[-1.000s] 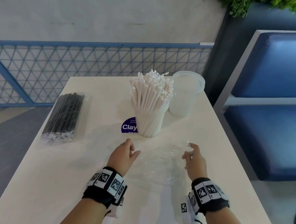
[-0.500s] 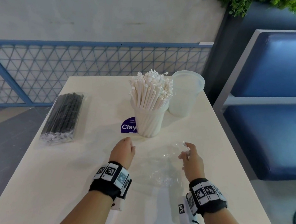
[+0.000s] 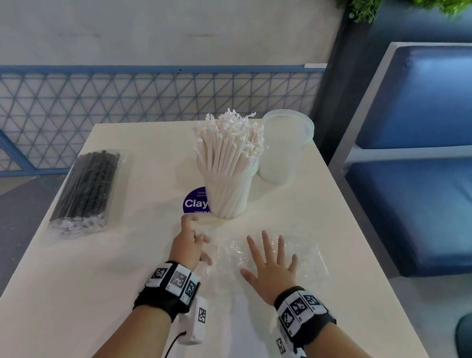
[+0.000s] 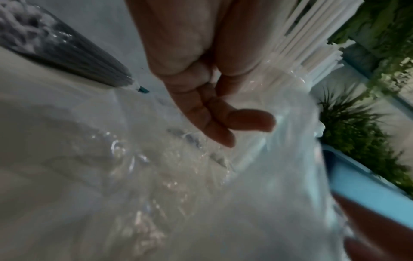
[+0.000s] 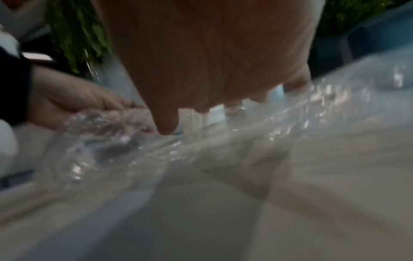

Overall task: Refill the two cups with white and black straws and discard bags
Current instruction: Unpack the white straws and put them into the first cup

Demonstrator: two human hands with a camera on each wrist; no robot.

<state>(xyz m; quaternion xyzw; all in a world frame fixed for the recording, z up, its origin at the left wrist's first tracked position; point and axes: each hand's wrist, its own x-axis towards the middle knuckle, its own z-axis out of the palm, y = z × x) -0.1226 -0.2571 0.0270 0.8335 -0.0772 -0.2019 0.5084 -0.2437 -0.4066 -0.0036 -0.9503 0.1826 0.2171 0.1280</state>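
Head view: centre frame, cup of white straws [image 3: 224, 166] filled; empty cup [image 3: 285, 149] just right of it. Black straws [image 3: 87, 184] sealed in their pack, left side. Empty bag [image 3: 279, 258] flat under the spread, released right hand [image 3: 271, 268]. Left wrist view: left hand [image 4: 214, 98] loosely curled at the bag's edge; grip cannot be told. Right wrist view: blurred, palm over the plastic. Judged roughly half done.

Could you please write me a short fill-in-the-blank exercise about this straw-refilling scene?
1. The cup nearer the person holds ____ straws.
2. The black straws lie sealed in a ____.
3. The right hand, its fingers spread, rests on the empty clear ____.
4. The far cup holds ____ straws.

Missing words: white; bag; bag; no
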